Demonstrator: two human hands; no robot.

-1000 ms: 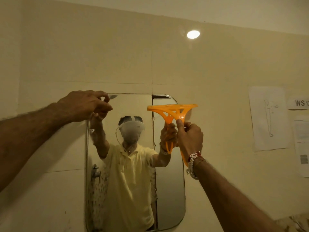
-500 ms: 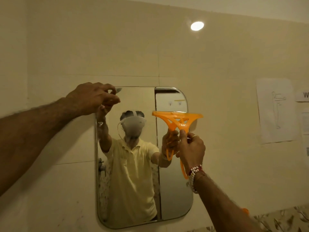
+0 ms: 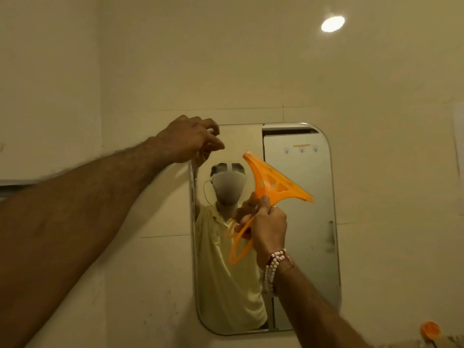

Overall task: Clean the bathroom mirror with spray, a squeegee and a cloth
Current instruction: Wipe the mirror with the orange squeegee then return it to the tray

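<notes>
Head view: the orange squeegee now sits tilted in front of the mirror, its blade edge running from upper left down to lower right, where half a second ago that edge lay level. It has also come left, over the middle of the glass instead of the right side. The right hand is closed round the neck of the handle, thumb up against the orange plastic, with the looped end of the handle sticking out below the fist to the left. Whether the blade touches the glass cannot be told from here.

The left hand is curled tight at the mirror's upper left corner, as before, fingers pinched on something pale and small; what it holds is too hidden to name. A thin light strip runs down the mirror's left edge beneath that fist, blurred.

The mirror looks lower and further right in view than it did, so more bare wall and the ceiling light show above it. Beads wrap the right wrist. In the glass, a yellow shirt and a door with hooks are reflected; the right arm covers the lower middle of the mirror.

At the far right edge a paper is cut off. An orange thing sits at the lower right corner, partly out of frame and unclear.
</notes>
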